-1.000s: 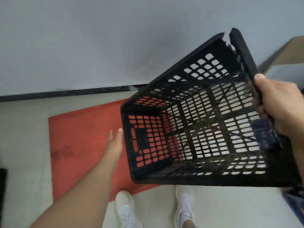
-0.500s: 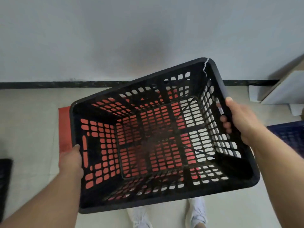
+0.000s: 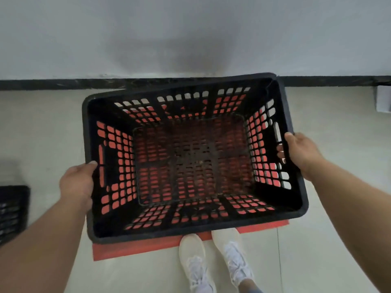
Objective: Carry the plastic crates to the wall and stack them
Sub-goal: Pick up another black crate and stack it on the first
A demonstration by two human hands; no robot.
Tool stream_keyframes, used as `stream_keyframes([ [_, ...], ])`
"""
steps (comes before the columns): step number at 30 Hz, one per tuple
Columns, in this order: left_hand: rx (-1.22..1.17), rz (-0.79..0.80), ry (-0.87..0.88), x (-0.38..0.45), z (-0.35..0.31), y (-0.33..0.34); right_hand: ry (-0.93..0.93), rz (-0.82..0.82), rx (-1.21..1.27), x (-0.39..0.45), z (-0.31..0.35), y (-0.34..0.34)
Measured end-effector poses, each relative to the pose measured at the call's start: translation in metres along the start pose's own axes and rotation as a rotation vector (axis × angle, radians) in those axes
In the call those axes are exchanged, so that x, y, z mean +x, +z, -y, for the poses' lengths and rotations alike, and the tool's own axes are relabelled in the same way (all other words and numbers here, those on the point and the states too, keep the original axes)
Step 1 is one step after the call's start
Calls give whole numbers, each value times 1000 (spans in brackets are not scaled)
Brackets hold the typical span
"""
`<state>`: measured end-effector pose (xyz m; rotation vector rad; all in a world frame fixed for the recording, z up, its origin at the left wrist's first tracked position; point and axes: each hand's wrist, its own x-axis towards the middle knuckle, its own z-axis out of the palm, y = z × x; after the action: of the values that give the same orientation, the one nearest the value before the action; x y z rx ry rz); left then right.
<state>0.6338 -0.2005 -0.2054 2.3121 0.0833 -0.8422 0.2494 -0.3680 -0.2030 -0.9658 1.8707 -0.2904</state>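
My left hand and right hand each grip one short side of the black crate. I hold it open side up over the red mat, close to the wall. I think next I must lower it flat onto the mat.

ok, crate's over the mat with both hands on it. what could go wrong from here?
1. The crate has a split in its rim at the far right corner; it may open further under load.
2. The shoes sit close to the crate's near edge and on the red mat; toes could get caught.
3. The left hand and right hand grip the short sides, so fingers may get pinched.
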Motion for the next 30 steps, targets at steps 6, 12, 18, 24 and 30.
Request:
stream_keyframes([
  [6, 140, 56, 199, -5, 5, -3, 46, -41, 99, -1, -14, 0],
  [12, 124, 75, 190, 11, 10, -3, 52, -121, 53, -2, -15, 8],
  [18, 51, -30, 173, 6, 19, 1, 39, -176, 32, -6, -14, 10],
  [24, 183, -189, 293, 13, 28, 13, -16, -235, 4, -2, -19, 15],
  [30, 113, -160, 282, 9, 30, 13, -33, -212, -10, -5, -13, 13],
])
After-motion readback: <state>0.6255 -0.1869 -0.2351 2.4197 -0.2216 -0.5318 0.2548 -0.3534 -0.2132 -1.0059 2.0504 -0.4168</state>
